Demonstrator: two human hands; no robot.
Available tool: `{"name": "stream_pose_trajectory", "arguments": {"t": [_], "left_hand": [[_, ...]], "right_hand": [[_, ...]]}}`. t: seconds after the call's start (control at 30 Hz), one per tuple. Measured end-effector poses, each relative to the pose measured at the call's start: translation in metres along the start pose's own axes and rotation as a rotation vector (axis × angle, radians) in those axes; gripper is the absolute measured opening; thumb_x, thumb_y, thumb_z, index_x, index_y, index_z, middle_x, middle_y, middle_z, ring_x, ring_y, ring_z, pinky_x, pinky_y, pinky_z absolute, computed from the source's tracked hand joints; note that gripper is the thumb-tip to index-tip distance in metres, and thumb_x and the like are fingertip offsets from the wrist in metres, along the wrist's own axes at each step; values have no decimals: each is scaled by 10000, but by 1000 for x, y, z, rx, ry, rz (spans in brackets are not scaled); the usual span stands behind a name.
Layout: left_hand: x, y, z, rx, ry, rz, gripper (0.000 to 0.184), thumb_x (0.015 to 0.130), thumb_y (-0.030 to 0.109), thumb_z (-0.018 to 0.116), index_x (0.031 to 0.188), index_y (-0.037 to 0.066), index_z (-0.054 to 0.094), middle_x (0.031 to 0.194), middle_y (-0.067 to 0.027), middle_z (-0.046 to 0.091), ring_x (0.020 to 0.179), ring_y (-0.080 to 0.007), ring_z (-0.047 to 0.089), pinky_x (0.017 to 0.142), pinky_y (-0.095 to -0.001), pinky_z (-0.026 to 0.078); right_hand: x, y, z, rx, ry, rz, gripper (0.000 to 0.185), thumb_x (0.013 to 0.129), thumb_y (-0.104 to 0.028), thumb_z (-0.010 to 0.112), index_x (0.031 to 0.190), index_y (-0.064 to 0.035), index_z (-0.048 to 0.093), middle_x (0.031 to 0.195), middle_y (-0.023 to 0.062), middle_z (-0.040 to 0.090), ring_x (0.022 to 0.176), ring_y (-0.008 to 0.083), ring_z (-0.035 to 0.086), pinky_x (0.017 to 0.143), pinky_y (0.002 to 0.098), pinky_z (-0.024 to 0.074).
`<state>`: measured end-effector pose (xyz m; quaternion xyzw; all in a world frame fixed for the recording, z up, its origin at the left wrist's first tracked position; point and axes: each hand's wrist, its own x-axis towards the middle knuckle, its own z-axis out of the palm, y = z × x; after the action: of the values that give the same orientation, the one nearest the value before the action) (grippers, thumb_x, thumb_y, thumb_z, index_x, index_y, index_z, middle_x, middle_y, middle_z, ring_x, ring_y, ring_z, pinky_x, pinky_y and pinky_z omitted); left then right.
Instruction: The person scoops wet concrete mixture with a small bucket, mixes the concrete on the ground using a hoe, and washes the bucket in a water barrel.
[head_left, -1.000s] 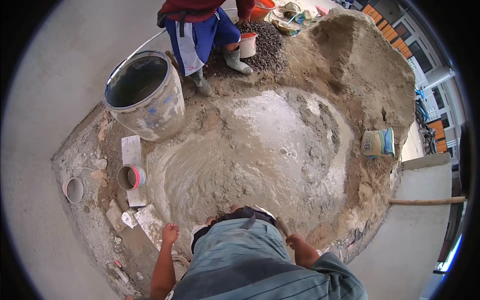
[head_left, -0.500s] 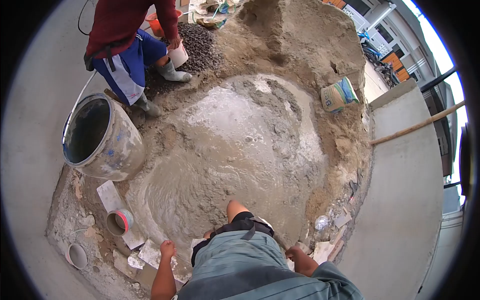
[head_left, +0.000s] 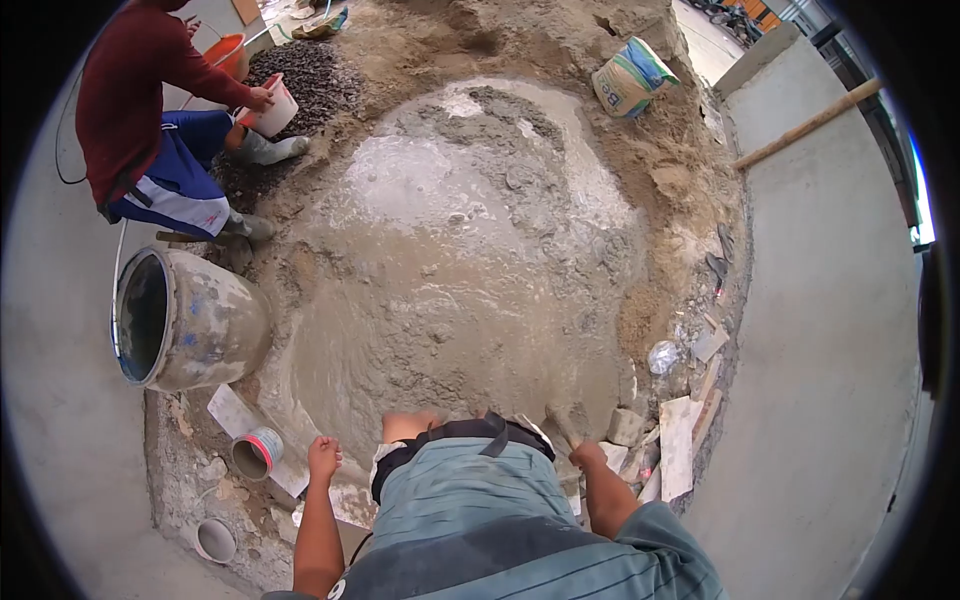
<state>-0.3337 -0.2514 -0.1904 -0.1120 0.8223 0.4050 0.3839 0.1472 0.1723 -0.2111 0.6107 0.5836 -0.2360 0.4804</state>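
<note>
In the head view, a wide bed of wet grey cement mix [head_left: 450, 300] spreads over the ground before me. At my right side, my right hand [head_left: 588, 456] is closed around the end of a tool handle [head_left: 566, 426] that slants down to the mix. The tool's head cannot be made out. My left hand [head_left: 324, 457] hangs at my left side with its fingers curled in, and nothing shows in it. It is nearest to an open paint can [head_left: 258, 453] lying on its side by a pale board [head_left: 232, 412].
A person in a red sweater [head_left: 130, 90] holds a white bucket [head_left: 273, 106] by dark gravel [head_left: 320, 75]. A large water drum [head_left: 215, 320] stands at left. A cement bag [head_left: 632, 78] rests on sand. A pole [head_left: 810, 125] leans over the low right wall [head_left: 800, 300].
My view has shifted, so the ground sits differently in it. The tool handle at my right hand now shows. The other person has straightened somewhat and extends an arm with the white bucket.
</note>
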Motion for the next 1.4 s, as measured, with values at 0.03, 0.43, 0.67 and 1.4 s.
{"name": "stream_pose_trajectory", "arguments": {"t": [0.03,0.43,0.67,1.4], "left_hand": [[-5,-3,3,17,-6,17,115,887,178,619,902,75,569,732,-50,625,520,-116,563,437,-264,465],[-19,15,34,147,14,7,113,821,140,668,840,42,616,673,-58,632,517,-138,579,462,-283,462],[37,24,54,185,-46,31,166,813,204,678,812,43,640,702,-60,672,615,-150,632,594,-312,495],[125,98,97,-221,137,-77,178,818,220,689,802,47,649,706,-62,673,588,-153,620,543,-325,484]], "right_hand": [[9,9,5,-14,21,-9,216,734,-188,642,901,-77,722,796,48,716,698,180,701,672,319,541],[102,59,29,-14,-179,35,97,725,-138,700,773,-54,690,721,80,685,627,199,671,596,343,528],[108,39,-6,269,-338,140,112,736,-100,734,737,-15,661,695,125,658,577,232,636,531,369,508],[-16,-136,-287,152,-4,-292,126,744,-33,686,665,-4,592,567,107,531,484,219,530,452,381,419]]}}
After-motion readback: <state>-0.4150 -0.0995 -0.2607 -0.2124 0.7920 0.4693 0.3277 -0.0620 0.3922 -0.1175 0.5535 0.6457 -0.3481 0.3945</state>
